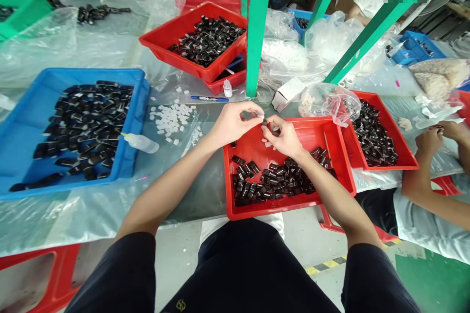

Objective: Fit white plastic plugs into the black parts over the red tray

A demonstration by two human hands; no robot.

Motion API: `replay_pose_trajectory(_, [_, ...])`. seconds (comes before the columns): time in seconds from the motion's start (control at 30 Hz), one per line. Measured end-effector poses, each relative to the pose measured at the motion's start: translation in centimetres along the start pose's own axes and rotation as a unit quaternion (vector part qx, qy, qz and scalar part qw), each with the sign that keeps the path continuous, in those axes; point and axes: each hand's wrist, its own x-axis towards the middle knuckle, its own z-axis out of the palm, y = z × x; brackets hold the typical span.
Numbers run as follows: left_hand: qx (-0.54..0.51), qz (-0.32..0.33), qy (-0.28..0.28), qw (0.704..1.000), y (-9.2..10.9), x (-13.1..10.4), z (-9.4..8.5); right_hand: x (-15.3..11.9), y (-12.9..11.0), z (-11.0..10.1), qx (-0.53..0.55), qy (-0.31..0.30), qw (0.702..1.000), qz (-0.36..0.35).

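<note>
Above the far side of a red tray [290, 205], my two hands meet with their fingertips close together. Between the thumb and fingers of my left hand [238, 120] is a small white piece, pinched. My right hand [284, 136] is closed on a small dark plastic part [265, 122], partly hidden by the fingers. Many glossy black parts [282, 178] lie in the near half of the tray below, with a few white pieces [268, 143] behind them. Left of my hands, flat white pieces [172, 118] are scattered on the table.
A blue tray [141, 93] of black parts stands left, with a squeeze bottle [142, 143] beside it. A pen [209, 99] and small bottle [227, 88] lie behind. A green post [255, 34] rises ahead. At right are another red tray [407, 164] and a co-worker's hands [429, 144].
</note>
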Motion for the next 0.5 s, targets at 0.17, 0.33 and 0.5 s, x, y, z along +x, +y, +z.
replay_pose_trajectory(0.17, [-0.024,-0.004,0.004,1.0,-0.38,-0.07,0.65,0.41,-0.31,-0.35,-0.062,-0.006,0.998,-0.014])
replay_pose_trajectory(0.33, [-0.014,-0.005,0.005,1.0,-0.45,-0.19,0.36,0.56,-0.75,-0.61,-0.09,-0.022,0.995,-0.029])
replay_pose_trajectory(0.5, [-0.021,0.01,0.008,1.0,-0.57,-0.13,0.48,0.46,-0.74,-0.51,-0.082,-0.015,0.996,-0.019])
